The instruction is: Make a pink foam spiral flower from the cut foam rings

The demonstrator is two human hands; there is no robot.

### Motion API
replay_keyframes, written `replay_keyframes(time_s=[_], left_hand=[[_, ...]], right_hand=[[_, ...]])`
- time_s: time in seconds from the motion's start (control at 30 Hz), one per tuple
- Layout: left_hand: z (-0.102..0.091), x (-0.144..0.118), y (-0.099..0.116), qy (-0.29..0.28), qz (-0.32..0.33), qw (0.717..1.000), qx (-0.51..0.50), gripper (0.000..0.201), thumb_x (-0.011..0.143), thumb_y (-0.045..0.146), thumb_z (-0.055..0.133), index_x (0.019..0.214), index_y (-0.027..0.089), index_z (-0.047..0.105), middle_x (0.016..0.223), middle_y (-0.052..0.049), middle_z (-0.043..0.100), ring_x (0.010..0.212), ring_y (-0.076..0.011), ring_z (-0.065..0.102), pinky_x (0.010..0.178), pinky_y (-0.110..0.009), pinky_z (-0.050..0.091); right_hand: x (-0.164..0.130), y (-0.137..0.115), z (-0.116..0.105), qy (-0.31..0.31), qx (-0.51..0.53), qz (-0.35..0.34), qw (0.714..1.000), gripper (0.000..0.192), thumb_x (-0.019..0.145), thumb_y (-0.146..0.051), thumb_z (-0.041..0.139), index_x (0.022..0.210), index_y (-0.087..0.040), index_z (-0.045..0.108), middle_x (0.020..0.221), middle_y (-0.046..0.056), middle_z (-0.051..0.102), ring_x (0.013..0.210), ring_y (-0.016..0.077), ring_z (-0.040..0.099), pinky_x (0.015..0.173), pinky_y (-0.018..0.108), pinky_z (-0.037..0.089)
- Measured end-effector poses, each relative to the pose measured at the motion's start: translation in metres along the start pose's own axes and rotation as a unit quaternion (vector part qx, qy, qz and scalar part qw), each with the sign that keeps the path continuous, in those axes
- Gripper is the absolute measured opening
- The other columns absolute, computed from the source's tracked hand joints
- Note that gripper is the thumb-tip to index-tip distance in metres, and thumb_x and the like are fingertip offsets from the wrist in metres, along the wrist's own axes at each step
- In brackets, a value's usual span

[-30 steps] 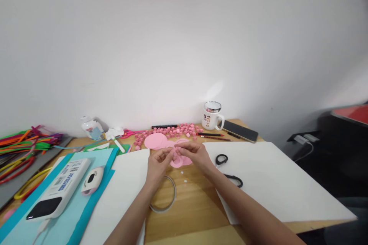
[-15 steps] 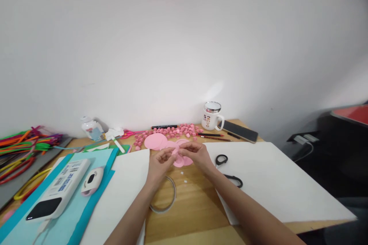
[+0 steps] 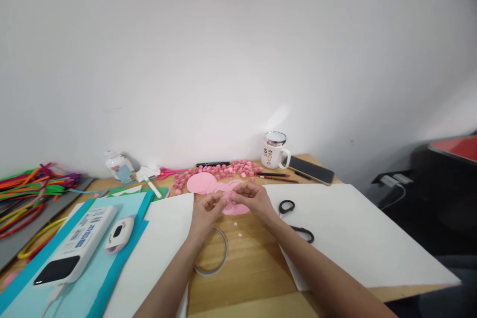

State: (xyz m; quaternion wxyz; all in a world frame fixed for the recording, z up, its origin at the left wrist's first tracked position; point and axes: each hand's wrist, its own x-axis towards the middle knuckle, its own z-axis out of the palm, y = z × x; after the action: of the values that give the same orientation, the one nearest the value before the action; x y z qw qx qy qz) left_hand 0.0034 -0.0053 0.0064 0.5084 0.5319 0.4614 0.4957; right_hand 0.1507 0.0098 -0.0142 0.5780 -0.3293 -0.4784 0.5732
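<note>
While both hands' grips [image 3: 209,207] [image 3: 249,198] pinch it, the pink paper cutout [image 3: 234,207] lies flat, long axis left-right.

- A craft corner at a desk, likely home or office: wooden surface [image 3: 246,258] against a plain white wall.
- Coloured pipe cleaners [image 3: 30,194] at left, paper sheets, scissors [image 3: 294,218].
- Mug [image 3: 275,150] and phone [image 3: 312,170] at centre right.
</note>
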Motion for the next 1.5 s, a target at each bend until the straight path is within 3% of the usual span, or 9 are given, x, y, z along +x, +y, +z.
replay_keyframes(time_s=[0.2,0.4,0.67,0.8,0.93,1.1,1.27,1.5], left_hand=[[0.0007,-0.0001,0.0006,-0.040,0.005,0.999,-0.026,0.019,0.067,0.034,0.063,0.067,0.014,0.063,0.065,-0.003,0.067,0.062,-0.0130,0.059,0.066,-0.023,0.044],[-0.0024,0.0008,-0.0031,-0.007,-0.022,0.999,-0.032,0.021,0.066,0.032,0.065,0.076,0.013,0.064,0.059,-0.001,0.065,0.057,-0.0117,0.057,0.058,-0.021,0.042],[-0.0011,0.0002,-0.0026,-0.003,-0.018,0.998,-0.060,0.017,0.066,0.030,0.065,0.066,0.013,0.064,0.059,-0.001,0.065,0.059,-0.0106,0.056,0.060,-0.020,0.042],[-0.0012,0.0010,-0.0024,0.003,-0.026,0.998,-0.063,0.018,0.066,0.030,0.066,0.063,0.013,0.063,0.054,0.001,0.061,0.050,-0.0077,0.050,0.050,-0.018,0.037],[-0.0026,0.0026,-0.0034,0.007,-0.021,0.998,-0.056,0.021,0.066,0.032,0.065,0.057,0.013,0.062,0.054,-0.001,0.061,0.054,-0.0098,0.053,0.055,-0.019,0.041],[-0.0011,0.0022,-0.0039,-0.014,-0.023,0.997,-0.067,0.022,0.065,0.034,0.066,0.064,0.012,0.064,0.062,-0.005,0.066,0.062,-0.0147,0.059,0.060,-0.023,0.045],[0.0003,0.0009,-0.0030,-0.034,-0.050,0.995,-0.075,0.025,0.063,0.034,0.069,0.075,0.012,0.066,0.064,-0.004,0.066,0.061,-0.0127,0.058,0.055,-0.019,0.043],[-0.0026,0.0028,-0.0079,-0.011,-0.036,0.996,-0.081,0.023,0.065,0.034,0.067,0.069,0.012,0.065,0.066,-0.004,0.066,0.059,-0.0117,0.057,0.055,-0.020,0.044]], right_hand=[[-0.0010,-0.0023,0.0021,0.005,-0.014,-0.009,1.000,0.023,0.055,-0.029,0.075,0.070,-0.016,0.063,0.064,0.001,0.067,0.059,0.0148,0.063,0.063,0.029,0.053],[-0.0017,-0.0025,0.0009,0.029,-0.026,-0.004,0.999,0.024,0.054,-0.030,0.076,0.070,-0.015,0.065,0.075,0.005,0.069,0.068,0.0168,0.064,0.066,0.031,0.054],[-0.0007,-0.0025,0.0004,0.017,-0.034,-0.014,0.999,0.021,0.055,-0.030,0.075,0.069,-0.016,0.067,0.068,0.002,0.068,0.060,0.0141,0.062,0.063,0.030,0.053],[-0.0012,-0.0034,0.0013,0.011,-0.033,-0.009,0.999,0.021,0.059,-0.032,0.072,0.073,-0.017,0.069,0.069,0.003,0.068,0.064,0.0157,0.063,0.067,0.032,0.054],[-0.0016,-0.0028,0.0018,-0.002,-0.034,-0.007,0.999,0.022,0.060,-0.032,0.071,0.077,-0.017,0.069,0.074,0.003,0.068,0.068,0.0160,0.064,0.071,0.032,0.054],[-0.0011,-0.0014,0.0007,0.007,-0.030,-0.012,0.999,0.020,0.059,-0.032,0.072,0.071,-0.017,0.066,0.064,0.001,0.067,0.059,0.0138,0.062,0.063,0.030,0.053],[-0.0007,-0.0035,0.0005,0.019,-0.048,-0.020,0.998,0.018,0.058,-0.031,0.073,0.067,-0.017,0.067,0.062,0.001,0.066,0.056,0.0136,0.061,0.061,0.028,0.052],[-0.0007,-0.0028,0.0000,0.002,-0.071,-0.022,0.997,0.023,0.062,-0.034,0.069,0.080,-0.019,0.070,0.082,0.005,0.069,0.077,0.0193,0.063,0.075,0.034,0.050]])
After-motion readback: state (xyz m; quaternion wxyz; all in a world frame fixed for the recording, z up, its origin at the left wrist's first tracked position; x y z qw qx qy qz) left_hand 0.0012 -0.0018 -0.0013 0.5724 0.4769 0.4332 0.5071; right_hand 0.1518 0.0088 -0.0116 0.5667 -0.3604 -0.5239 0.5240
